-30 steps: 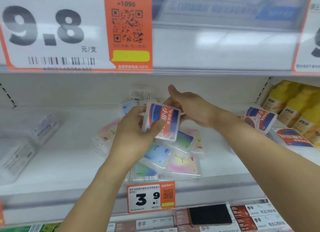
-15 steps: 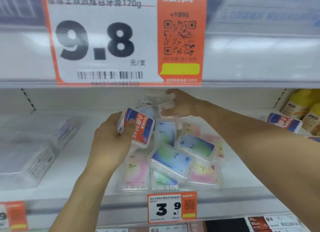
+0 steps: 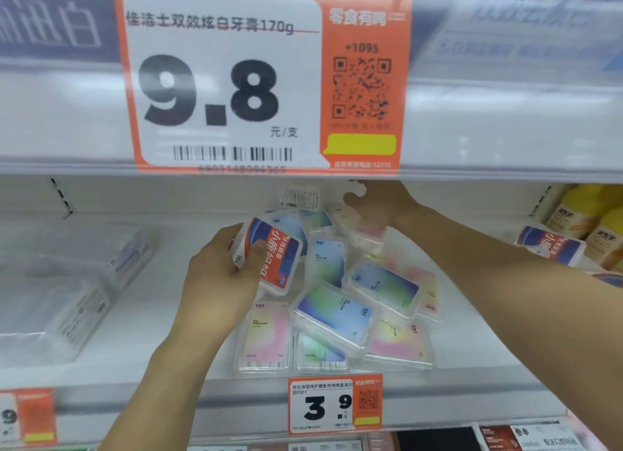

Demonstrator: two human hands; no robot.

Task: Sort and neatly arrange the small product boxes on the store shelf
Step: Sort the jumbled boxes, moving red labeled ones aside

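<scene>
Gripping red-blue box [image 3: 273, 252], left hand [image 3: 219, 278] raised

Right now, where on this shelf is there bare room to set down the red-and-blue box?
Bare shelf lies between the clear packs and the pastel box heap, under the left hand. The heap is crowded; the right hand reaches behind it.

Upper price tag [image 3: 222, 79]: "9.8", "170g", "+1095"; lower price tag [image 3: 320, 405]: "3.9".

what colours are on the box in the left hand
Red-orange and dark blue on a white box, held by the left hand; head view.
</scene>
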